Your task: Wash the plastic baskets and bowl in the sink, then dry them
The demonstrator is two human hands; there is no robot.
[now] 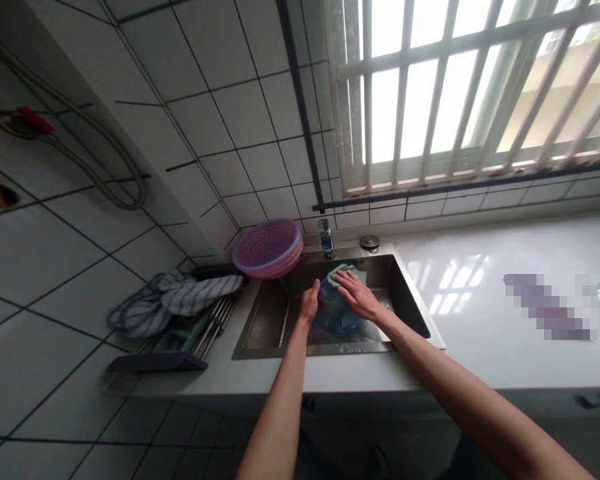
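Observation:
A blue plastic basket (337,317) with a perforated wall is held tilted inside the steel sink (415,310). Gripping its left rim is my left hand (310,301), thumb up and fingers wrapped round the edge. My right hand (356,293) presses a light green cloth (347,272) against the far rim of the basket, its fingers laid over the cloth. The far part of the basket is partly hidden by the cloth and this hand. Behind the basket stands the chrome faucet (325,239).
Pink and purple stacked baskets (270,250) sit at the sink's back left corner. Farther left, a striped cloth (170,300) lies by a metal rack (213,327). A drain plug (370,242) rests behind the sink. White countertop (460,347) extends right, below a barred window (430,100).

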